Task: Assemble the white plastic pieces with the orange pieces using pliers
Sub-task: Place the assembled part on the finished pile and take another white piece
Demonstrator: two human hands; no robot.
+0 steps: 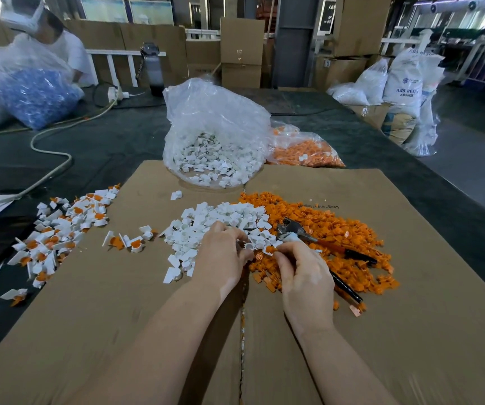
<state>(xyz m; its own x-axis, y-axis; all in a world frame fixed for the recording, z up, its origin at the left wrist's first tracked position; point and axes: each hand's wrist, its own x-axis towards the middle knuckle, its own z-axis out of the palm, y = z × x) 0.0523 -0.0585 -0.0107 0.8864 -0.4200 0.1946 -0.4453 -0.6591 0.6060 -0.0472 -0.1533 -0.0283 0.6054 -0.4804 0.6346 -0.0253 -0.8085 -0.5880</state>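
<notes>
Writing: white sack at right reads "ABS RESIN"; small inverted print on the cardboard sheet, unreadable.
Left hand: grip curled, pinching a white ring-shaped piece.
Right hand: grip pinching an orange piece against the white one.
Pliers: metal head, black handles, lying on the orange pile, beside the right hand.
White pile: loose, mid-cardboard.
Assembled pieces: heap at left edge.
Bags: clear plastic, white pieces bag; orange pieces bag on dark worktop.
</notes>
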